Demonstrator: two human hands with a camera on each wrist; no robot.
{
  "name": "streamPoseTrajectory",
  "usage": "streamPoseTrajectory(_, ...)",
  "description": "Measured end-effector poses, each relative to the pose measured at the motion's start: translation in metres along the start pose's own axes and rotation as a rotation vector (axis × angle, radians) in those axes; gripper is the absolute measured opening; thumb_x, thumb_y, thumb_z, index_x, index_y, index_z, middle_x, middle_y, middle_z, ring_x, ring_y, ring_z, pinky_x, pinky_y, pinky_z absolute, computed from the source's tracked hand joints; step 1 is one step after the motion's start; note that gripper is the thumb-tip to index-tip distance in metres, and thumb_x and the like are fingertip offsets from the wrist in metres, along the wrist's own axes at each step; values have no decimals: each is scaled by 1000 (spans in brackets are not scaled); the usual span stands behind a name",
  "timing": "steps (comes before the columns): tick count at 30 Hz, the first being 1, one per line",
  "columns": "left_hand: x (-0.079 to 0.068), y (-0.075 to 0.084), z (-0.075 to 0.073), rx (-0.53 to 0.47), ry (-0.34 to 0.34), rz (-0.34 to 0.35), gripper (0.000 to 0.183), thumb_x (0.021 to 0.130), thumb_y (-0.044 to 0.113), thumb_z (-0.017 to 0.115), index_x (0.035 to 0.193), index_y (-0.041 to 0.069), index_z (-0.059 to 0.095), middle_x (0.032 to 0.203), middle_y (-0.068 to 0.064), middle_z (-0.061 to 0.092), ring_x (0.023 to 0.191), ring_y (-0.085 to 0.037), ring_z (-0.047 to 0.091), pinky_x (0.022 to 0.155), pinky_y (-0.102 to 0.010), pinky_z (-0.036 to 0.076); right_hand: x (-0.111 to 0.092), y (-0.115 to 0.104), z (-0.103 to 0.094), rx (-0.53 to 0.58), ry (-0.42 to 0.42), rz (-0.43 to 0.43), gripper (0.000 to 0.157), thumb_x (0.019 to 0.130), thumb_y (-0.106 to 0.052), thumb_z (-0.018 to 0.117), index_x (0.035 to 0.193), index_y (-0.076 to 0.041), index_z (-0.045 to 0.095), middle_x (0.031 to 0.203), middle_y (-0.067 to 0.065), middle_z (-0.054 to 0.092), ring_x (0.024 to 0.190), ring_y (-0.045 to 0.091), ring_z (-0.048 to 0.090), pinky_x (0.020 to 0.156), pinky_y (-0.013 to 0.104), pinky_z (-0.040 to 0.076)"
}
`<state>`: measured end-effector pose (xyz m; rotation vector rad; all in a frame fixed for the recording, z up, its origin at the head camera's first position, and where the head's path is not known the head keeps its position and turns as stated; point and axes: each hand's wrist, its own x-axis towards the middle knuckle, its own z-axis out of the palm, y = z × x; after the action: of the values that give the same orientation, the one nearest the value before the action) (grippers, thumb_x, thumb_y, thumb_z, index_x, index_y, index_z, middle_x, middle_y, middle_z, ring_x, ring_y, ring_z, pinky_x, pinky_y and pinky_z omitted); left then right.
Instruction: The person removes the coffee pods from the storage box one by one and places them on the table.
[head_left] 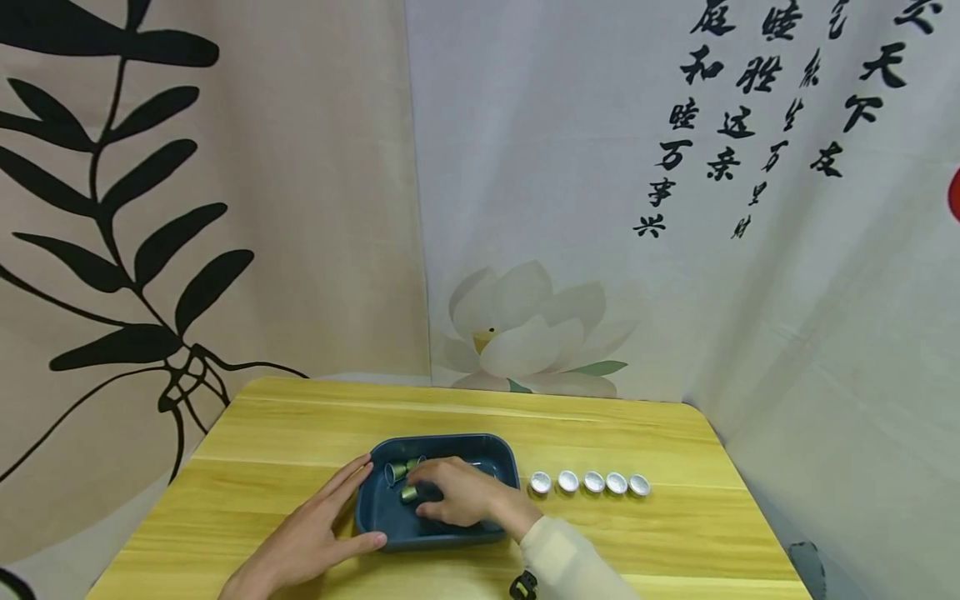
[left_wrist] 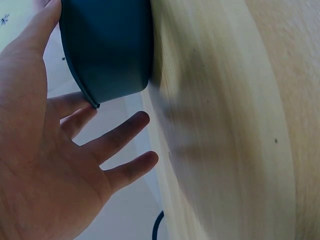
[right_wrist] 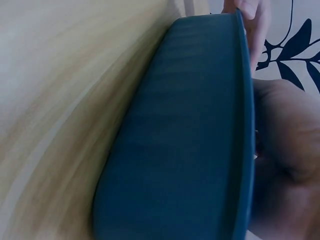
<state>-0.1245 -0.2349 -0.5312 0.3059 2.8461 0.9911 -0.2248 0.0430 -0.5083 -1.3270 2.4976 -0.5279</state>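
Observation:
A dark blue rectangular tray (head_left: 438, 546) stands on the wooden table, with several small green metallic capsule-like pieces (head_left: 395, 473) lying on their sides at its left. My left hand (head_left: 303, 542) rests against the tray's left end, its fingers spread along the rim and the thumb near the front corner. In the left wrist view the left hand (left_wrist: 65, 160) has loosely straight fingers, some touching the tray rim. Inside the tray, my right hand (head_left: 457, 492) bends its fingers down beside a green piece (head_left: 408, 494); its fingertips are partly hidden. The tray's wall (right_wrist: 175, 130) conceals much of them in the right wrist view.
Right of the tray, several small round pieces with pale silvery tops (head_left: 567, 482) stand in a row on the table (head_left: 645, 550). A printed cloth backdrop (head_left: 322, 208) hangs behind the table. A dark curved object (head_left: 15, 583) shows at the lower left.

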Motion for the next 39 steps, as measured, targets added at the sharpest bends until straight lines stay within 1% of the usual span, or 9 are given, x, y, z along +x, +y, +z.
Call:
streamPoseTrajectory(9, 4, -3, -2, -13, -13, 8, 111, 96, 76, 76, 180, 18, 32, 190, -6, 25, 167, -48, 42, 121, -75, 50, 10, 0, 4, -33, -9, 0, 41, 109, -25, 78, 149, -17, 74, 157, 1, 71, 148, 17, 66, 125, 36, 55)
streamPoseTrajectory(13, 6, -5, -2, -15, -17, 8, 111, 96, 76, 76, 180, 18, 31, 190, -6, 24, 168, -48, 41, 121, -75, 50, 12, 0, 6, -52, -1, 11, 40, 107, -25, 81, 146, -20, 75, 151, -4, 74, 135, 11, 71, 113, 27, 61)
streamPoseTrajectory(17, 8, -6, -3, -10, -18, 7, 112, 96, 76, 76, 180, 18, 32, 190, -6, 25, 168, -47, 41, 122, -74, 50, 14, 1, 8, -62, 20, 22, 36, 106, -26, 82, 142, -21, 78, 143, -7, 77, 119, 4, 73, 100, 20, 62)
streamPoseTrajectory(20, 9, -6, -4, -8, -19, 4, 112, 96, 77, 76, 180, 18, 32, 190, -6, 25, 168, -47, 41, 122, -73, 50, 16, 1, 10, -69, 37, 27, 33, 105, -28, 83, 138, -22, 79, 138, -8, 78, 114, 2, 72, 96, 18, 61)
streamPoseTrajectory(25, 11, -7, -4, -7, -21, 5, 113, 95, 78, 76, 180, 17, 33, 190, -6, 26, 168, -46, 41, 122, -72, 51, 17, 3, 13, -79, 55, 24, 30, 105, -28, 84, 134, -21, 81, 133, -8, 80, 116, 1, 73, 98, 18, 61)
streamPoseTrajectory(30, 13, -8, -5, -7, -23, 4, 113, 95, 78, 76, 180, 17, 33, 190, -6, 26, 168, -46, 42, 122, -71, 51, 18, 6, 14, -88, 58, 20, 30, 104, -25, 84, 134, -20, 81, 133, -7, 80, 117, 2, 73, 99, 17, 61)
streamPoseTrajectory(33, 14, -8, -6, -9, -25, 2, 113, 95, 78, 76, 180, 17, 33, 190, -6, 25, 168, -47, 41, 121, -72, 51, 18, 6, 13, -84, 61, 18, 30, 104, -22, 84, 134, -18, 81, 129, -6, 80, 110, 0, 72, 94, 15, 60)
streamPoseTrajectory(37, 16, -9, -8, -9, -26, 0, 112, 95, 76, 78, 180, 18, 32, 190, -7, 25, 168, -48, 40, 122, -74, 50, 17, 8, 9, -49, 82, 13, 28, 104, -20, 83, 133, -17, 81, 121, -5, 79, 99, 0, 69, 84, 13, 57)
streamPoseTrajectory(39, 17, -10, -8, -5, -24, 0, 112, 95, 76, 78, 180, 18, 32, 190, -7, 25, 168, -48, 40, 122, -75, 49, 16, 8, 7, -20, 99, 11, 28, 105, -18, 82, 133, -15, 81, 120, -4, 78, 98, 2, 69, 82, 13, 56)
